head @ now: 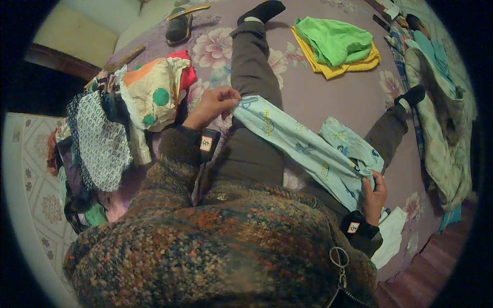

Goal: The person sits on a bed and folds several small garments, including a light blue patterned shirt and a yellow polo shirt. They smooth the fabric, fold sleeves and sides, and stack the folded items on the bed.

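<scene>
A pale blue child's garment printed with small vehicle shapes is stretched in a long strip across my lap. My left hand pinches its narrow upper-left end between thumb and fingertips. Near the opposite end, my right hand grips the bunched fabric. Another part of the same cloth lies folded over beside my right leg. Whether it is trousers or a sleeved top, I cannot tell. Partly behind my right wrist lies a white cloth.
A heap of clothes lies at left. Farther out are folded green and yellow cloths. A dark brush-like object is at upper left. At right, a person lies by a pale quilted cover. My legs stretch over the flowered bedspread.
</scene>
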The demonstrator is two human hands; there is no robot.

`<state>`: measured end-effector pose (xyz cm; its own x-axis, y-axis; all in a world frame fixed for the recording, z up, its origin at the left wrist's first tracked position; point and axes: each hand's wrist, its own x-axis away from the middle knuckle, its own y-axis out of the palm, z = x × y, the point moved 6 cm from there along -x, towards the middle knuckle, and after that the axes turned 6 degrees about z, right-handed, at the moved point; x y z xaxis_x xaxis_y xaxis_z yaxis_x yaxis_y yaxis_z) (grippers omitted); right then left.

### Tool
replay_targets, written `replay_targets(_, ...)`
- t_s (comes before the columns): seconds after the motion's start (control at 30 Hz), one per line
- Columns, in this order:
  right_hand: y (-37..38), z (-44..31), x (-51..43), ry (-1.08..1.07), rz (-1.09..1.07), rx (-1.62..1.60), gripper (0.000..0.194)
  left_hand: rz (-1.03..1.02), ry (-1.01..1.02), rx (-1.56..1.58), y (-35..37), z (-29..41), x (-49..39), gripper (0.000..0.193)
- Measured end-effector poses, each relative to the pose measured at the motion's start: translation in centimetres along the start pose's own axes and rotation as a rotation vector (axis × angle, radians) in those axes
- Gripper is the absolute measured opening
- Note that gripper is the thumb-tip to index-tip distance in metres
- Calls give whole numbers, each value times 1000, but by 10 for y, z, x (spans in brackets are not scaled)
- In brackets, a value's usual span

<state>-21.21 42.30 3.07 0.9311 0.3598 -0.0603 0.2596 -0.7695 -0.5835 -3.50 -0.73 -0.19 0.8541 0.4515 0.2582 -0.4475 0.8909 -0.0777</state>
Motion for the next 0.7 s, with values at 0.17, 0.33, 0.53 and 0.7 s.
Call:
replay_targets(0.17,1,1,1,55,-51,30,21,-8,-103,-32,4,-15,1,14)
replay_targets(0.33,0,-2,-1,27,-13,-32,22,-14,-178,-127,5,-9,-3,14)
replay_targets(0.53,0,-5,0,33,-22,-47,22,65,-39,-76,5,14,-7,11)
replay_targets(0.7,1,-7,0,29,-22,-36,22,157,74,-52,-19,21,2,9)
